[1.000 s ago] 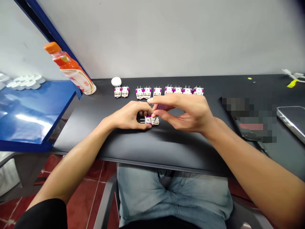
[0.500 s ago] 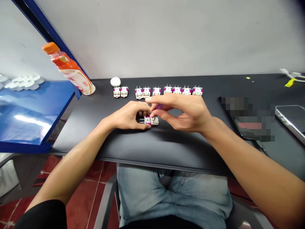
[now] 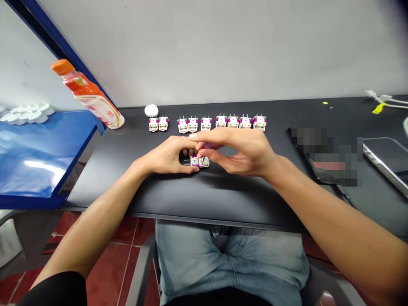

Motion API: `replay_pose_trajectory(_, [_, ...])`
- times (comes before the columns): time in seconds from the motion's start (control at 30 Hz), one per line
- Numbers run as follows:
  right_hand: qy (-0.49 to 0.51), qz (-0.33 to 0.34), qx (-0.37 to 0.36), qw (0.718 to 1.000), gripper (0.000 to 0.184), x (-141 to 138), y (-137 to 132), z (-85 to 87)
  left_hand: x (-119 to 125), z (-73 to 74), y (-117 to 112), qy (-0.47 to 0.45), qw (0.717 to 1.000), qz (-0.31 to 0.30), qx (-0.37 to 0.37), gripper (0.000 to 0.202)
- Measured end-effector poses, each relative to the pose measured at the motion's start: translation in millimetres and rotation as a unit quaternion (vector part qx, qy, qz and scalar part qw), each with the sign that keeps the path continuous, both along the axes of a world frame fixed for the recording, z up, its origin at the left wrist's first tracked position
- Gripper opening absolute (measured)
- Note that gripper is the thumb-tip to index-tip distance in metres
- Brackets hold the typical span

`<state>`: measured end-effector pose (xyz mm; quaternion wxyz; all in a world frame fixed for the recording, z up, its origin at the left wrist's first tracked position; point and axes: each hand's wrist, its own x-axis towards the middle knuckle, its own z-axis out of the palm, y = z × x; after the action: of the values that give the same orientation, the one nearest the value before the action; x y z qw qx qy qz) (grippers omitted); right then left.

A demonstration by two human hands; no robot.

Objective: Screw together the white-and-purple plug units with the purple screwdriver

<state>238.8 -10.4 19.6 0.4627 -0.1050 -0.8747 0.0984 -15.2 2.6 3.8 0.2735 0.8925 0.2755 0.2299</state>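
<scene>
My left hand [image 3: 168, 156] is closed around a small white-and-purple plug adapter [image 3: 199, 161] lying on its side on the black table, its metal pins pointing left. My right hand [image 3: 240, 151] pinches a small screwdriver with a translucent purple handle [image 3: 207, 145]. Its thin metal shaft slants down to the plug's upper face; the fingers hide much of the handle, and I cannot see exactly where the tip sits. Behind my hands stands a row of similar plug adapters [image 3: 233, 121], pins upward, with two more [image 3: 158, 123] at its left end.
A white rounded object [image 3: 151, 111] sits by the row's left end. An orange-capped bottle [image 3: 91, 95] stands at the back left, near a blue surface [image 3: 38, 157]. To the right lie a dark, partly blurred object [image 3: 318, 157], a phone [image 3: 389, 157] and white cables [image 3: 387, 98].
The whole view has shifted slightly, moving the table items a little leftward. Both hands keep the same grip on the plug adapter and the screwdriver.
</scene>
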Motion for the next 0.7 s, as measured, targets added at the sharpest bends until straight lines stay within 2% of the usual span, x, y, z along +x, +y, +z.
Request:
replay_pose_trajectory(0.17, [-0.010,0.001,0.025,1.000,0.048,-1.0,-0.2,1.9,0.0,-0.4,0.1,-0.003,1.000,-0.004,-0.010,0.022])
replay_pose_trajectory(0.27, [0.019,-0.008,0.036,0.999,0.044,-2.1,-0.8,0.6,0.0,0.3,-0.6,0.007,1.000,0.001,-0.009,0.022])
replay_pose_trajectory(0.4, [0.005,0.002,0.019,1.000,0.045,-2.1,-1.0,-1.1,0.6,1.8,-1.4,-0.009,1.000,0.000,-0.013,0.021])
replay_pose_trajectory(0.5, [0.027,-0.014,0.022,0.999,0.043,-1.3,-0.3,-0.7,1.3,2.7,-1.3,-0.005,1.000,-0.005,-0.022,0.018])
replay_pose_trajectory(0.7, [0.010,-0.007,0.025,1.000,0.050,-1.6,0.1,1.1,0.8,1.4,-0.3,-0.007,1.000,-0.003,-0.014,0.020])
